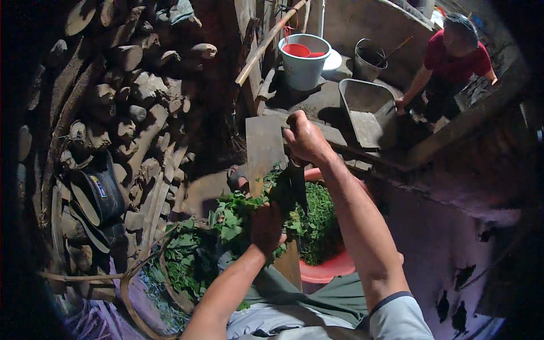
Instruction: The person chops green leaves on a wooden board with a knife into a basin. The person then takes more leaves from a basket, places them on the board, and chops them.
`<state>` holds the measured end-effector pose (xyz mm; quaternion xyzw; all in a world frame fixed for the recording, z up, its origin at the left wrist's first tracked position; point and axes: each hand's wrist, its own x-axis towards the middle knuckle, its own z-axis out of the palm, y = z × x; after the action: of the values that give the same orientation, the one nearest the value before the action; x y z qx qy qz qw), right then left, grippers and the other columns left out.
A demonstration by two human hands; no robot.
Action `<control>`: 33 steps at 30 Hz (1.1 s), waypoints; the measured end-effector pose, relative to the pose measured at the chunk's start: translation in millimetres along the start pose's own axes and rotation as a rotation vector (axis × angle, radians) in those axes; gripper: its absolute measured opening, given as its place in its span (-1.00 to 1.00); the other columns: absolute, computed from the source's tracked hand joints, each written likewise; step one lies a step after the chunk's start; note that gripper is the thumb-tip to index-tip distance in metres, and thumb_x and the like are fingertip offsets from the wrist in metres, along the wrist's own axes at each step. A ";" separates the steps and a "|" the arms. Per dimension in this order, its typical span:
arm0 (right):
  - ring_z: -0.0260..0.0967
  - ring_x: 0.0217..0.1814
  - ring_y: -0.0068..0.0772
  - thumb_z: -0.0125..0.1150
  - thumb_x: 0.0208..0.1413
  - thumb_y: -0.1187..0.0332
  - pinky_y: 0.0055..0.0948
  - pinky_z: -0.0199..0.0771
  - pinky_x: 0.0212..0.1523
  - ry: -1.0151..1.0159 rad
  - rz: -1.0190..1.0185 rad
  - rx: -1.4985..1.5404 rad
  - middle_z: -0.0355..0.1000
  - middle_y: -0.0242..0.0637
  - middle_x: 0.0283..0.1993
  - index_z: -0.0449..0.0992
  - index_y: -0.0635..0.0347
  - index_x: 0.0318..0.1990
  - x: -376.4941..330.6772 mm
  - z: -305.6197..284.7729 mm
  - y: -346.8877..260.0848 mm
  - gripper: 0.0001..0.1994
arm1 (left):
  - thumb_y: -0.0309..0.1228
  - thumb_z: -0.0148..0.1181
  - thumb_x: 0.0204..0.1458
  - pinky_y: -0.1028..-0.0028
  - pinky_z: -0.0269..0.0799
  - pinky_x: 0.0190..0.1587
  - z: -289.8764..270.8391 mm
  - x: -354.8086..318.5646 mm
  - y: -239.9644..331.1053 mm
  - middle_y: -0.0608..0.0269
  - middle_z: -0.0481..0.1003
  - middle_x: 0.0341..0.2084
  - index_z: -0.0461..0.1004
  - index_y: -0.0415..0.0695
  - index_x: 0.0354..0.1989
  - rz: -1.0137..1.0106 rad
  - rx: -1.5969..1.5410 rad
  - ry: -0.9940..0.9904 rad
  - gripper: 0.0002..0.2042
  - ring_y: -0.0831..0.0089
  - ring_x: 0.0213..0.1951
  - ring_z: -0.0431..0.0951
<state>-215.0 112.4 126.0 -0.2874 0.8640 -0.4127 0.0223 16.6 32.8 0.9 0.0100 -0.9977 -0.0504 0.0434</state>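
Down low, our left hand [266, 226] is squeezed tight around a bunch of green leaves [235, 215] on the wooden board [265, 148], close to the woven basket [170, 283] of leaves. Our right hand [306, 139] is closed on the big knife [290, 190], raised above the red tub [328, 269], with the log pile [130, 102] near.

A bare earthen floor [436, 249] carries a red plastic basin [326, 269] heaped with chopped green leaves and a woven basket [139, 294] of leafy stems beside it, while farther back a raised concrete ledge [317, 102] holds a pale bucket [304, 62], a dark pail [369, 61] and a grey metal trough [368, 110].
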 end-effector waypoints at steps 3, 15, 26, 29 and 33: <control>0.46 -0.24 0.34 0.16 0.16 0.44 0.02 0.45 -0.28 0.005 0.044 0.094 0.46 0.23 -0.32 0.20 0.25 0.04 -33.6 9.3 -15.1 -0.65 | -0.10 0.50 -0.40 0.17 0.36 -0.03 -7.1 15.8 -7.1 0.01 0.41 -0.12 0.24 -0.29 0.16 -0.069 -0.016 -0.257 -0.10 0.17 -0.08 0.44; 0.46 -0.21 0.32 0.18 0.14 0.46 -0.01 0.45 -0.25 0.070 -0.045 0.107 0.43 0.17 -0.31 0.24 0.19 0.01 -62.2 18.9 -16.3 -0.68 | -0.05 0.51 -0.44 0.21 0.35 -0.07 -11.9 3.2 -8.4 0.12 0.38 -0.23 0.28 -0.24 0.10 -0.100 0.005 -0.060 -0.12 0.19 -0.13 0.43; 0.52 -0.34 -0.04 0.20 0.08 0.60 -0.19 0.50 -0.32 0.263 -0.154 0.112 0.46 0.00 -0.22 0.29 0.22 0.05 -168.8 63.3 2.6 -0.62 | -0.16 0.42 -0.34 0.24 0.36 -0.05 26.7 19.9 -13.1 0.08 0.43 -0.16 0.32 -0.24 0.05 -0.137 0.170 -0.192 -0.27 0.22 -0.14 0.46; 0.51 -0.34 -0.11 0.21 0.08 0.60 -0.23 0.50 -0.33 0.237 -0.072 0.121 0.43 -0.02 -0.29 0.29 0.25 0.07 -197.3 62.9 1.7 -0.61 | -0.17 0.42 -0.37 0.26 0.36 -0.05 11.8 24.0 -0.3 0.09 0.43 -0.17 0.32 -0.24 0.05 -0.131 0.105 -0.179 -0.27 0.22 -0.14 0.46; 0.51 -0.28 0.04 0.21 0.11 0.51 -0.19 0.49 -0.31 0.142 -0.113 0.049 0.43 0.08 -0.27 0.27 0.22 0.06 -109.2 43.9 4.9 -0.63 | -0.13 0.45 -0.38 0.25 0.35 -0.06 3.9 11.0 -4.8 0.10 0.41 -0.18 0.29 -0.23 0.06 -0.159 0.052 -0.108 -0.22 0.20 -0.12 0.44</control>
<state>-114.2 140.4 71.9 -0.3050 0.8356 -0.4535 -0.0551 5.4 28.1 -2.5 0.0874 -0.9957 -0.0282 -0.0149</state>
